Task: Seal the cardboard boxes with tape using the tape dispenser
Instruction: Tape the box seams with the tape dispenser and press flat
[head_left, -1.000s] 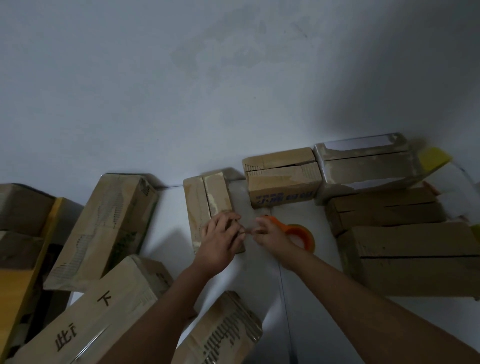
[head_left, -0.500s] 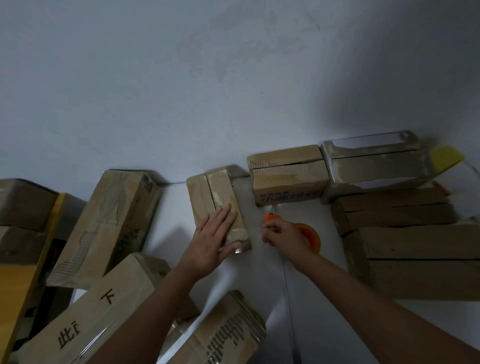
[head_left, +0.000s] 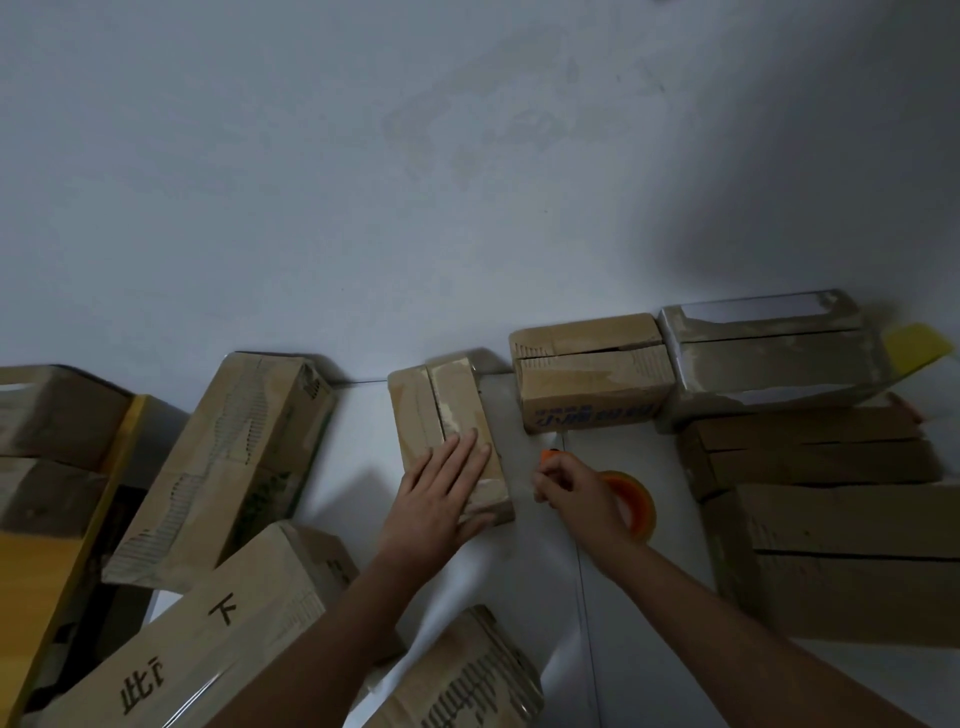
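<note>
Cardboard box (head_left: 448, 441), small and narrow, lies on the white floor (head_left: 353, 467) near the wall, tape across its near end. Left hand (head_left: 439, 501) rests flat on that end, fingers straight. Right hand (head_left: 574, 491), just beside the box, has its fingers curled round the orange tape dispenser (head_left: 631, 501), on the floor. Larger cartons: printed box (head_left: 592, 384) behind, long box (head_left: 228, 462) left, stacked boxes (head_left: 831, 499) right.

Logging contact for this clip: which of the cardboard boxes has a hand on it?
The small box in the middle, standing apart from the rest: the left hand lies flat on its near end. No other box is touched; the right hand grips the orange dispenser.
</note>
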